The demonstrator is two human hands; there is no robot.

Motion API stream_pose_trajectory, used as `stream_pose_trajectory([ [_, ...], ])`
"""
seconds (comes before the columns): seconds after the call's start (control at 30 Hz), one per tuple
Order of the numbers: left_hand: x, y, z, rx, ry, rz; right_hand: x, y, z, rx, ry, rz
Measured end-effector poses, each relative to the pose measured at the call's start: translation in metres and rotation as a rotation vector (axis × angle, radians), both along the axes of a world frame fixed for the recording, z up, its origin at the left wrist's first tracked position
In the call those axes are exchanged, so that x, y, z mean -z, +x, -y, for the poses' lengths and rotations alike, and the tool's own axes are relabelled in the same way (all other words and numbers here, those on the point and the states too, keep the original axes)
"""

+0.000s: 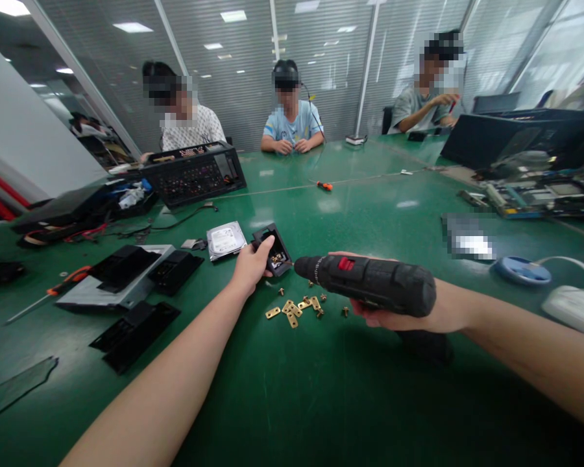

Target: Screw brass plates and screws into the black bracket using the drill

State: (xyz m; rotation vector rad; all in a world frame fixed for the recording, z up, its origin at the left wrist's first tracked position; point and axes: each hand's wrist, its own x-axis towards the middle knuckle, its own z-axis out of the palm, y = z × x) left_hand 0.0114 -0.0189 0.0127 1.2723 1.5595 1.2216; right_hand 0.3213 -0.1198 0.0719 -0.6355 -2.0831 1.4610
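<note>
My left hand (253,263) is closed on a small black plastic case (285,250), tilted on the green table, with its thumb over the top edge. A few brass-coloured bits show inside the case. In my right hand (377,316) is a black cordless drill (370,282) with a red switch, its nose pointing left at the case's right edge. Whether the bit touches the case, I cannot tell. Several flat brass plates (292,311) with holes lie below the case, and small screws (320,312) are scattered around them. A silver hard drive (225,240) lies just left of my left hand.
Black plastic parts (136,334), a grey metal box (97,295) and a screwdriver (61,285) lie at left. A computer case (197,174) stands behind them. Circuit boards (540,194) and a blue round object (523,270) are at right. Three people sit across the table.
</note>
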Motion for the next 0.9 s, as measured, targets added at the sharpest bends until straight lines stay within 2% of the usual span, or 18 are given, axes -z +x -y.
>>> stream_pose_trajectory([
  [0.23, 0.0031, -0.0018, -0.0005, 0.022, 0.027, -0.010, -0.0032, -0.0002, 0.0005, -0.003, -0.035, 0.001],
  [0.73, 0.0054, -0.0016, 0.0006, 0.034, 0.045, -0.046, 0.0006, 0.0018, -0.0028, -0.011, 0.065, 0.019],
  [0.9, 0.0053, -0.0010, 0.0012, 0.033, 0.059, -0.054, -0.0007, 0.0028, -0.0025, -0.022, 0.036, 0.024],
])
